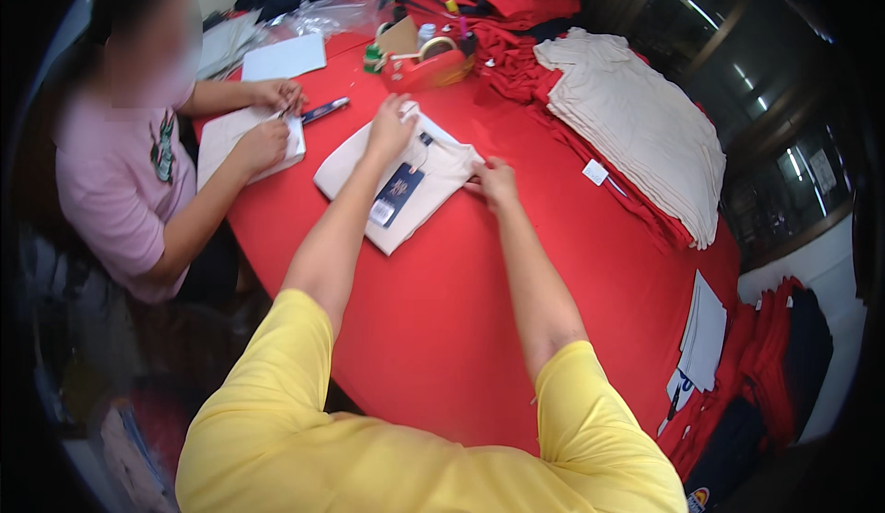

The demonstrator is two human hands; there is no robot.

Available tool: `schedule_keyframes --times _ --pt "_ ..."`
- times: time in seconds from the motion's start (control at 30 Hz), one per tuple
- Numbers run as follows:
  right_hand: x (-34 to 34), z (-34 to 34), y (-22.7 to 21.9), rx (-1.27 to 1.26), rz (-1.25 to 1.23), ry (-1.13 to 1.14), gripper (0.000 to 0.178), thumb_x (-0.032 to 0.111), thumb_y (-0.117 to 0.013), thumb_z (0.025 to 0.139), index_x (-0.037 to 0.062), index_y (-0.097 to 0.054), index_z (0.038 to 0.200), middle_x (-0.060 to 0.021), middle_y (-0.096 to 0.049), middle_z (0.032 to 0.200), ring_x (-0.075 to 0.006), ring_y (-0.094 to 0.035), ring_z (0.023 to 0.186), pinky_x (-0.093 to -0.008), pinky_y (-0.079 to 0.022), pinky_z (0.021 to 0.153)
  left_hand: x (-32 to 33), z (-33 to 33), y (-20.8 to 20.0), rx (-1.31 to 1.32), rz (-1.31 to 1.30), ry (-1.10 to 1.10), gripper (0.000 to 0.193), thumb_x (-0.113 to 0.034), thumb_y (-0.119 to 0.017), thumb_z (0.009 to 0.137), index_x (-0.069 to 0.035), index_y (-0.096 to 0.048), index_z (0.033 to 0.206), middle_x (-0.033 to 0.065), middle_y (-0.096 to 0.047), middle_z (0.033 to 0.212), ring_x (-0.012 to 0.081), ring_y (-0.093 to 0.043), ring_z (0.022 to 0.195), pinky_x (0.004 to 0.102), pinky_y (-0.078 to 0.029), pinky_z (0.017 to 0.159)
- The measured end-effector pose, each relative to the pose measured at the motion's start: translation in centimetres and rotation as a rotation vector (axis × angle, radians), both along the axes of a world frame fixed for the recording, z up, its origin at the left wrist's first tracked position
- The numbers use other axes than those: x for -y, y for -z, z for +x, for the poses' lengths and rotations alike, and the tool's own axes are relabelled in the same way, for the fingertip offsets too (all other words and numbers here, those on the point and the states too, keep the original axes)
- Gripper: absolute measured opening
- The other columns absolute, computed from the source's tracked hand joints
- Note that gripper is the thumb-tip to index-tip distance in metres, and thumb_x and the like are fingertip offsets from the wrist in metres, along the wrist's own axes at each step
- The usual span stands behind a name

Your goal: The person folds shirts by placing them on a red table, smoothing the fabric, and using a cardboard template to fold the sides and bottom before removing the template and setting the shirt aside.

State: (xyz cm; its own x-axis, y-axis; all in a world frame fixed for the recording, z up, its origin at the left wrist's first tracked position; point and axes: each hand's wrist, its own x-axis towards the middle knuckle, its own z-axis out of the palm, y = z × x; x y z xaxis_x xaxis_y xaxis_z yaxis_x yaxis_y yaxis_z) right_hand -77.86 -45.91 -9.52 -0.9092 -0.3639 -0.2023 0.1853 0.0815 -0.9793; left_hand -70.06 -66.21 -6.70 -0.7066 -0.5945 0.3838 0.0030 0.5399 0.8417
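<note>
A folded cream T-shirt (442, 167) lies on the red table in front of me, its collar turned away from me. On its front rests a dark blue hang tag (403, 186) with a white barcode sticker, attached by a loop near the neck. My left hand (392, 130) reaches over the shirt's far left side and grips it beside the collar; some fingertips are hidden. At the right shoulder edge, my right hand (494, 183) pinches the cloth between thumb and fingers.
At left, a person in pink works with both hands over another folded pale shirt (221, 144), beside a marker-like blue tube (325, 109). A red tape dispenser (429, 70) stands beyond my shirt. Stacked cream shirts (636, 117) lie far right; white sheets (702, 333) sit near right.
</note>
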Motion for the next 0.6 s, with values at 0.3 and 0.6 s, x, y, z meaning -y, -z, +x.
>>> schedule_keyframes --times 0.3,0.6 --pt "-15.0 23.0 1.5 -0.653 0.382 -0.351 0.028 0.015 -0.064 0.087 0.0042 -0.062 0.113 -0.0150 -0.057 0.117 -0.0321 -0.054 0.109 -0.0390 -0.045 0.093 -18.5 31.9 1.0 -0.056 -0.077 0.164 0.024 0.000 -0.059 0.086 -0.003 -0.063 0.110 0.0166 -0.063 0.110 0.0324 -0.062 0.105 0.0381 -0.050 0.090" --pt "-16.7 42.6 2.6 -1.229 0.861 -0.707 0.075 0.030 -0.070 0.080 0.0146 -0.036 0.145 -0.0161 -0.025 0.153 -0.0392 -0.016 0.143 -0.0618 -0.012 0.112 -22.2 56.4 3.3 0.047 -0.022 -0.483 0.040 0.002 -0.059 0.084 -0.005 -0.055 0.123 0.0130 -0.062 0.108 0.0231 -0.065 0.087 0.0349 -0.052 0.078"
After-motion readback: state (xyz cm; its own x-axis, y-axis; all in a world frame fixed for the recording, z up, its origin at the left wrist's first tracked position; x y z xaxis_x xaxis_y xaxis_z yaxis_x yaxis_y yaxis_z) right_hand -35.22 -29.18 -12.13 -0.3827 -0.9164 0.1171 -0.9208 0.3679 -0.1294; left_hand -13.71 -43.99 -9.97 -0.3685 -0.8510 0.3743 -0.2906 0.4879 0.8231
